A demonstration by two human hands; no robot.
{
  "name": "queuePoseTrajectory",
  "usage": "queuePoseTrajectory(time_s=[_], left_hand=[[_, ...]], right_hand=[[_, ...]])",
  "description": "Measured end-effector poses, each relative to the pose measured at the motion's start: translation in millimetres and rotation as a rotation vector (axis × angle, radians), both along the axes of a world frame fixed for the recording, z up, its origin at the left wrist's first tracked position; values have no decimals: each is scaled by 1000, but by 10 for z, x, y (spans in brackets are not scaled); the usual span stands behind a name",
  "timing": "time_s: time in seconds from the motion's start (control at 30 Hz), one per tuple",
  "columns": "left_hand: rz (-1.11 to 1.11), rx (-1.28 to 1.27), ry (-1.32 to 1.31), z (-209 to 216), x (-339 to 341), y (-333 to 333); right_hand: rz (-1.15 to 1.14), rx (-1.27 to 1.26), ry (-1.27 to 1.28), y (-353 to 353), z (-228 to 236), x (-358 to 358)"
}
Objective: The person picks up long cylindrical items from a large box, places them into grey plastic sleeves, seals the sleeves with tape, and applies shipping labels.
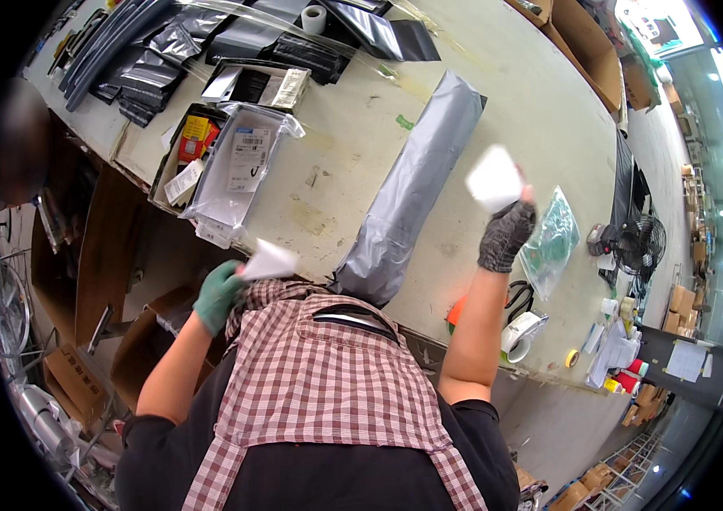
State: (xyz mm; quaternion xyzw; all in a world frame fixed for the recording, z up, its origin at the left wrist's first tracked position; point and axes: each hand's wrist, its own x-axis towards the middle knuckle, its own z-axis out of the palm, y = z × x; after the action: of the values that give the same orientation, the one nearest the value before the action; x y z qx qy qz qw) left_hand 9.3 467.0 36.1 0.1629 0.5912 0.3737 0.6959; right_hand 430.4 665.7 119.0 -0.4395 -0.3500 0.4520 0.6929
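My left hand (215, 298), in a green glove, pinches a small white paper (273, 259) at the table's front edge. Farther out on the right, my right hand (508, 234) wears a dark grey knitted glove with bare fingertips. It grips a white sheet (493, 178), blurred and overexposed, above the table. Between the hands lies a long package in grey plastic (419, 175), slanting from my apron toward the far side; neither hand touches it. Just beside my right hand is a clear bag with green contents (552, 243).
Left on the table (327, 162) stand a plastic-lined tray (246, 166) and an open box (259, 85). Dark plastic bags (152, 60) are heaped behind them. Black-handled scissors (520, 298), a tape roll (521, 338) and a black fan (641, 243) occupy the right side.
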Motion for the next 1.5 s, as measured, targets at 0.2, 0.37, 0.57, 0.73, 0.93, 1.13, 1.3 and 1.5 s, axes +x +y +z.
queuePoseTrajectory(time_s=[0.2,0.37,0.57,0.73,0.93,1.13,1.3,1.5], left_hand=[[130,-483,701,-984,-1259,-1583],[475,122,1298,-802,-1374,-1706],[-190,1003,1139,722,504,326],[-819,893,1050,732,1771,840],[-987,504,1155,441,2292,906],[-894,524,1080,363,1999,538],[-948,556,1140,349,1522,-39],[-620,1101,1292,853,1498,12]], right_hand=[[264,46,-1621,-34,-968,-438],[492,-220,-1903,-361,-742,-1203],[-112,-120,-1657,634,-1141,-653],[253,-109,-1118,-1182,-1200,-689],[-20,-826,-1608,-2117,-251,597],[-84,-671,-1858,-2310,-1216,601],[220,-308,-1865,-2553,-1075,188],[515,-62,-1358,-2326,-293,176]])
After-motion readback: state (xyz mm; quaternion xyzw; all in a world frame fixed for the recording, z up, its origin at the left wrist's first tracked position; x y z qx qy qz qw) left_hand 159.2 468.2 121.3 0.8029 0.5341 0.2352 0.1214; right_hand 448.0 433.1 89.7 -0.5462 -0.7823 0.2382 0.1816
